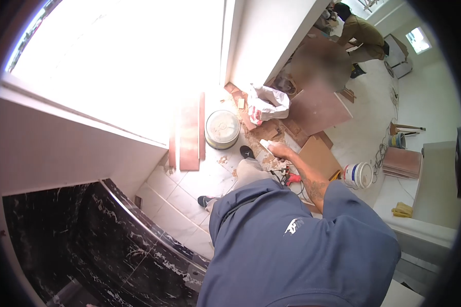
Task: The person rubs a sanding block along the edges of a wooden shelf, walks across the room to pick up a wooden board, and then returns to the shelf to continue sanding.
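My right hand point(279, 149) reaches forward from the tattooed forearm, its fingers closed around a small white flat object point(266, 146) whose kind I cannot make out. Below that hand, on the floor, lies a red and black power tool point(292, 178) with a cable, partly hidden by my arm. A brown board point(320, 157) is beside my forearm. Ahead of the hand stands a white sack point(267, 105) with its mouth open. A lidded bucket point(222, 129) is to the left of it. My left hand does not show.
Reddish-brown boards point(189, 135) lie by the bright opening. A large panel point(320, 115) and scraps litter the floor. A white bucket point(358, 175) stands at right. Black marble-patterned surfaces point(112, 235) edge the lower left. Another person point(362, 33) bends over at the far right.
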Demonstrator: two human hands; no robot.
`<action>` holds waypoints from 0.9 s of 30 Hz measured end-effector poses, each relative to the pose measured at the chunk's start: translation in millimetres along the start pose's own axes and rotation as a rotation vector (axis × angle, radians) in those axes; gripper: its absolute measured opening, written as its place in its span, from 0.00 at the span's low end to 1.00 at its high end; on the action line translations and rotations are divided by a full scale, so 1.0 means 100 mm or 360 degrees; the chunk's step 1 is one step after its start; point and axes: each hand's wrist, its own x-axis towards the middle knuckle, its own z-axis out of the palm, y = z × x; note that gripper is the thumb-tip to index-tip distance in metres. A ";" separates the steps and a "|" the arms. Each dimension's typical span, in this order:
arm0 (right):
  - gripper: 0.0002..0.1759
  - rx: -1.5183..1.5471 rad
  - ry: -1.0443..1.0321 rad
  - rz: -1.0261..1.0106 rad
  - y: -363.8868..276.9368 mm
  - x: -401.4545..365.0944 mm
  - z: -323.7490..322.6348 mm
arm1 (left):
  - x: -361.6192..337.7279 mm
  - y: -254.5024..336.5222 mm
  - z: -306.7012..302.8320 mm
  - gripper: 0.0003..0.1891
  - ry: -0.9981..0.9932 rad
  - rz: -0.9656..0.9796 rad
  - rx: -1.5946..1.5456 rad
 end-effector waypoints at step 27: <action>0.34 0.1205 0.0293 0.0417 2.83 0.30 -0.62 | -3.46 4.86 1.86 0.26 -0.2909 -0.1151 -0.1508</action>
